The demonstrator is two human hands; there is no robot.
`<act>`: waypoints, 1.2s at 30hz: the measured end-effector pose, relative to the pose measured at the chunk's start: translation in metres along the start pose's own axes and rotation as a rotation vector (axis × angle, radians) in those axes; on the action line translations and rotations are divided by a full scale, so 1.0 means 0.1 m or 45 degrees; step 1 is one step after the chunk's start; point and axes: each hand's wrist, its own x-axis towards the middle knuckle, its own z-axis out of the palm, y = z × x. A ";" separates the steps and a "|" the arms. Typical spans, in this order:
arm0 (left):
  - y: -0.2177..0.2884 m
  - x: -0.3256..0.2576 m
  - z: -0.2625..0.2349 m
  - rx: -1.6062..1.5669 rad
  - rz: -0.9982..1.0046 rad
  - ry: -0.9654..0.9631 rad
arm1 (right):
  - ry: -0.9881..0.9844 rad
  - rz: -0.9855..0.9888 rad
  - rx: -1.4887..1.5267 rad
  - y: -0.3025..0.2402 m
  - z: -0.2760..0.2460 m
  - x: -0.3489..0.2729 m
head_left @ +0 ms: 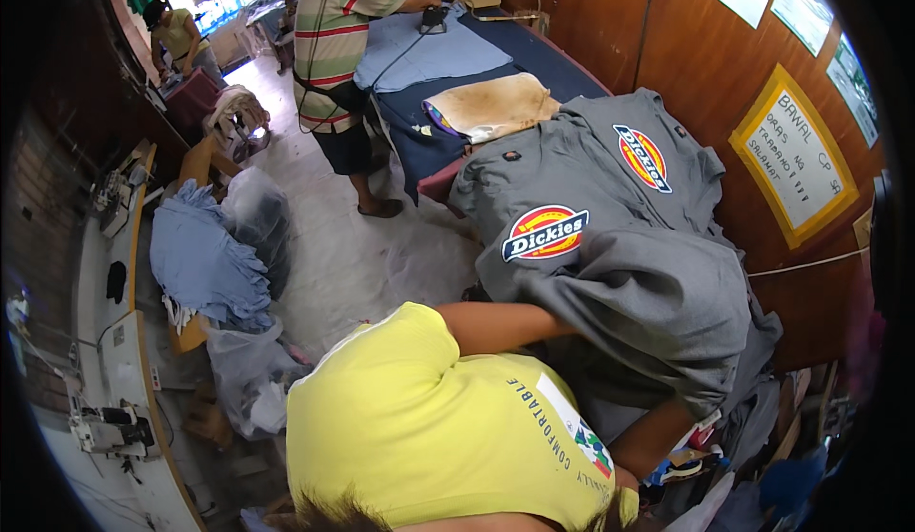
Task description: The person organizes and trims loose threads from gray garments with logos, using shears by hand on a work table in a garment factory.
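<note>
Right now, the grey shirts [610, 194] — two bright emblems showing on them — lie spread at the near end of the navy-covered ironing table [412, 120], beside a stained cloth [500, 108]. The left forearm [510, 325] disappears behind their bunched folds, the right forearm [658, 435] at their lower edge; both hands are hidden — I cannot tell whether either grasps the fabric. Beyond, a striped-shirted person [329, 46] handles a black iron [434, 21].

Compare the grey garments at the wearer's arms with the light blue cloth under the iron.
The grey garments carry large red-and-yellow emblems; the light blue cloth shows none. The grey garments are partly bunched into folds; the light blue cloth lies mostly flat. The grey garments hide the wearer's hands; the light blue cloth bears an iron. Both are fabric.
</note>
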 end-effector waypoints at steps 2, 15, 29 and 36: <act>-0.03 0.12 -0.20 -0.279 -0.050 -0.220 | -0.059 0.129 -0.210 -0.02 0.00 -0.11; 0.14 -0.05 -1.18 -0.747 -0.292 -1.112 | -0.222 0.303 -0.496 -0.28 -0.24 -0.52; 0.45 0.44 -1.98 -0.912 0.179 0.319 | 0.073 -0.071 0.075 -0.24 -0.34 -0.51; -0.20 0.09 -1.11 -0.747 0.158 -0.901 | -0.252 0.481 -0.504 -0.12 -0.26 -0.58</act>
